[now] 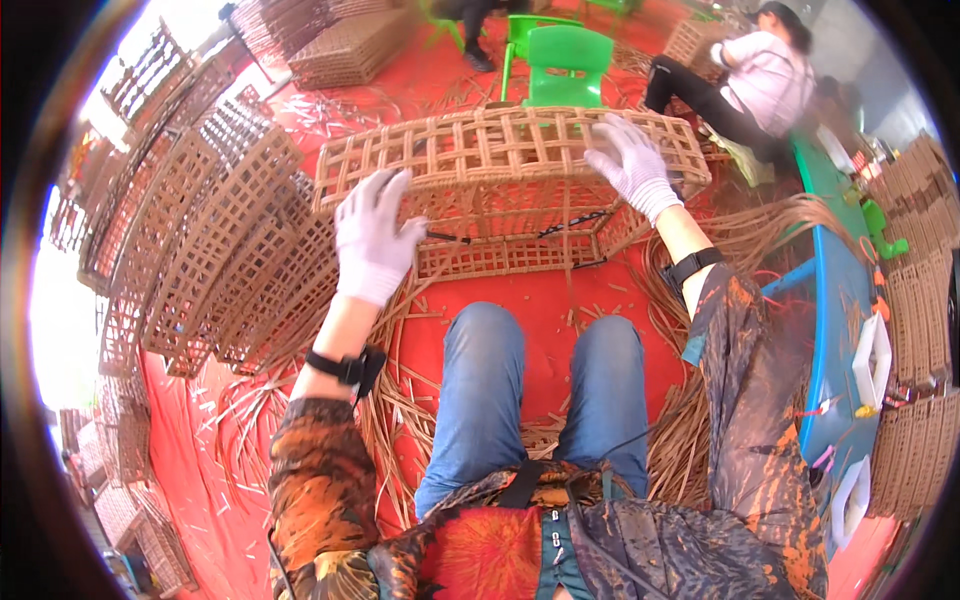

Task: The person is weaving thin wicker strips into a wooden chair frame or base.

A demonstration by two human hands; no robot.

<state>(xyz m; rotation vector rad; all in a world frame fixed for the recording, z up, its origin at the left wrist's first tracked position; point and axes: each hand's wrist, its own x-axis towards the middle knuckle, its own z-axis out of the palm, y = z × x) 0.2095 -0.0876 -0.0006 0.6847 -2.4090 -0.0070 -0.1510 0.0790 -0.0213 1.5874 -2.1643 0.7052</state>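
Observation:
A brown woven basket (470,150) with an open lattice stands tilted in front of my knees, its inside and lower frame visible below the near rim. My left hand (375,235), in a white knit glove, is at the basket's left end with fingers stretched and thumb apart; whether it touches the weave I cannot tell. My right hand (632,168), gloved alike, lies against the lattice near the right end, fingers spread. Dark thin pieces, perhaps ties or clips (572,224), show inside the basket by its lower frame.
Stacked woven lattice panels (215,235) lean at left. Loose brown strips (690,440) lie over the red floor covering (200,450). A blue table (840,340) with small tools stands at right. Beyond the basket are a green chair (568,65) and a seated person (770,75).

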